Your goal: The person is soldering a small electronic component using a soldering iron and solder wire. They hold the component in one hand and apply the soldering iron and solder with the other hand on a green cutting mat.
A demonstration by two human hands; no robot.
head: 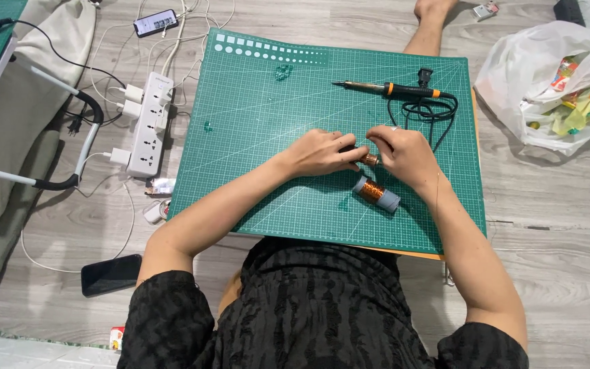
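**Both hands on a small copper-wound piece above a cutting mat**

Seen from the head camera, looking down at a green cutting mat (254,137) laid on a grey wood-look floor (554,205). Left hand (322,154) and right hand (404,154) brought together near the mat's middle, fingertips meeting on a small copper-wound piece (370,159). Left fingers curled and pressed onto its dark left end; right fingers bent over and pinching its right end. Thin wire possibly running between them, too fine to tell.

Just below the hands, lying on the mat on its side, a spool of copper wire (375,193) with pale grey ends, close to the right wrist but not touching.

Further up the mat, a soldering iron (384,87) with orange and black handle, tip pointing left, its black cord (421,109) bunched beside it. Off the mat to the left, a white power strip (150,126) with plugs in it, and a dark phone (110,274) flat on the floor. At upper right, a white plastic bag (548,82) with coloured packets inside.
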